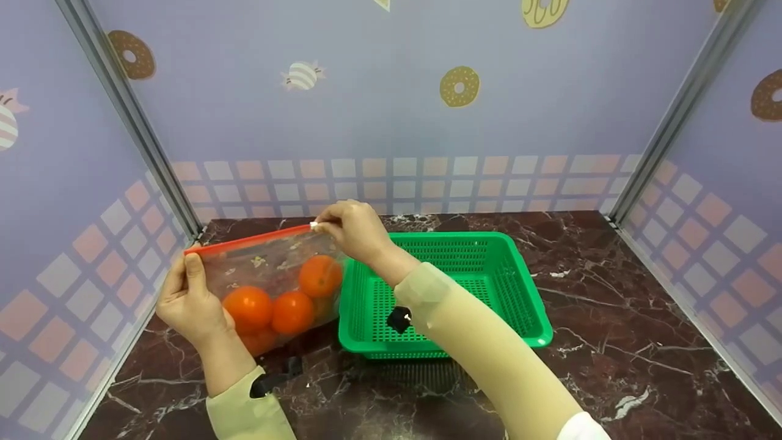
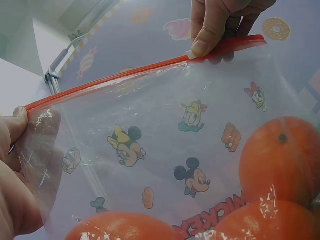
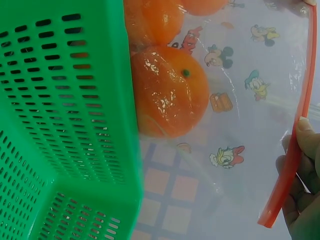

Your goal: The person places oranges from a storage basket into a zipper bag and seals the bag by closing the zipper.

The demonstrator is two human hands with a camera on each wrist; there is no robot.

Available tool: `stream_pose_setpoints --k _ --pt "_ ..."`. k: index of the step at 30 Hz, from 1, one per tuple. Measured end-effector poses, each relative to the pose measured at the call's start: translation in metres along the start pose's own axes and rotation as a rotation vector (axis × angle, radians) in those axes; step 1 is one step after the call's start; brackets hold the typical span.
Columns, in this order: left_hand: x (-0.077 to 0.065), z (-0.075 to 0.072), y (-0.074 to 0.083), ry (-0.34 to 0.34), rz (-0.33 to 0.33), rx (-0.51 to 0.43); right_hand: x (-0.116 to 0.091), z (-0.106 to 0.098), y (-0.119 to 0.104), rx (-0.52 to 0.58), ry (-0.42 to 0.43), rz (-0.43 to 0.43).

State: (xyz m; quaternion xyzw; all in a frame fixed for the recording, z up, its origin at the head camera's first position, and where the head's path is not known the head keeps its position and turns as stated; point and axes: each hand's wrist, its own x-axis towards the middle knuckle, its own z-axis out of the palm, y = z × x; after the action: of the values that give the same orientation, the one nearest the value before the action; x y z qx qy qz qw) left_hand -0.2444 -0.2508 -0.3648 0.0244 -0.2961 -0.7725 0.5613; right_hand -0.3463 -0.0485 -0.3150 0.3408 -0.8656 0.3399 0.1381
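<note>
A clear zip bag [image 1: 256, 269] with a red top strip and printed cartoon figures hangs between both hands. Several oranges [image 1: 293, 311] lie in its lower part. My left hand [image 1: 194, 299] pinches the strip's left end, thumb in front. With thumb and fingers, my right hand [image 1: 357, 232] pinches the white slider [image 2: 192, 54] on the red strip, toward its right end. In the right wrist view, the strip's tail [image 3: 274, 210] extends past the right fingers [image 3: 307, 142]. The bag's right side is beside the green basket.
A green plastic basket [image 1: 446, 348] with slotted walls stands right of the bag, under the right forearm. Both are on a dark red marbled tabletop [image 1: 611, 342]. Patterned panels [image 1: 391, 122] close in the back and both sides, with metal posts at the corners.
</note>
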Motion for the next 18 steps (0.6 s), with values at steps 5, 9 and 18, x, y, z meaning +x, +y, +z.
stream_pose_setpoints --k 5,9,18 --pt "0.000 0.000 0.001 0.000 -0.006 -0.016 -0.001 -0.001 0.003 0.005 0.010 0.001" --pt "0.000 -0.001 0.000 0.002 -0.011 -0.030 -0.001 -0.001 0.005 0.010 0.013 0.003" --pt "0.001 -0.002 0.000 0.004 -0.021 -0.067 -0.001 -0.005 0.011 0.018 0.015 0.002"
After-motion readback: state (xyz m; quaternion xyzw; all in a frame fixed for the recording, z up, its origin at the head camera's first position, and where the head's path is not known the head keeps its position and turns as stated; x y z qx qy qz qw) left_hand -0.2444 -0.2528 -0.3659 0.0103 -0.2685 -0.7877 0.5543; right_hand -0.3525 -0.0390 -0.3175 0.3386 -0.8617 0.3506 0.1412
